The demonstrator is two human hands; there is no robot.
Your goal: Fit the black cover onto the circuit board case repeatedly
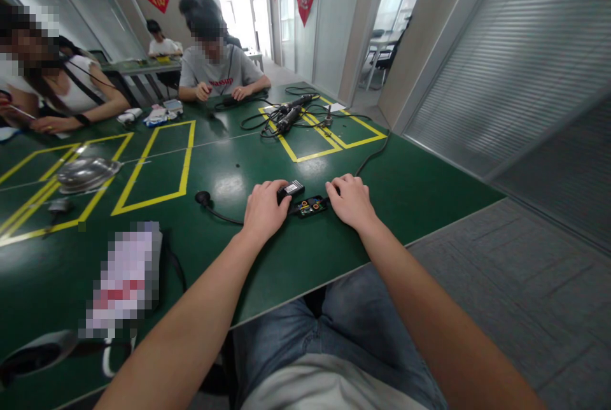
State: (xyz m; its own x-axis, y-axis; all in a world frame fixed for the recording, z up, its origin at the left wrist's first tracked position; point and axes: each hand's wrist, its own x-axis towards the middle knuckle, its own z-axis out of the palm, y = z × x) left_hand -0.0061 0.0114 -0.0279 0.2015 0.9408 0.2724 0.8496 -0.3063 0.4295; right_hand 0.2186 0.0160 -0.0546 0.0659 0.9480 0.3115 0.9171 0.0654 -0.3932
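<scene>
A small circuit board [311,206] lies face up in a black casing on the green table, with colored parts showing. Cables run out of both its ends. My left hand [265,209] is at the board's left end, its curled fingers and thumb around a black casing cover [292,189] with a pale label. Part of that cover is hidden under the fingers. On the other side, my right hand [351,200] has its thumb and fingers closed at the cable end beside the board. A black plug [203,198] rests to the left on its cord.
Black handheld tools [289,118] with tangled cords lie farther back by yellow tape rectangles [187,171]. A metal bowl-like object [88,173] stands left. A blurred-out package [125,276] is near my left forearm. Co-workers [219,69] sit across the table.
</scene>
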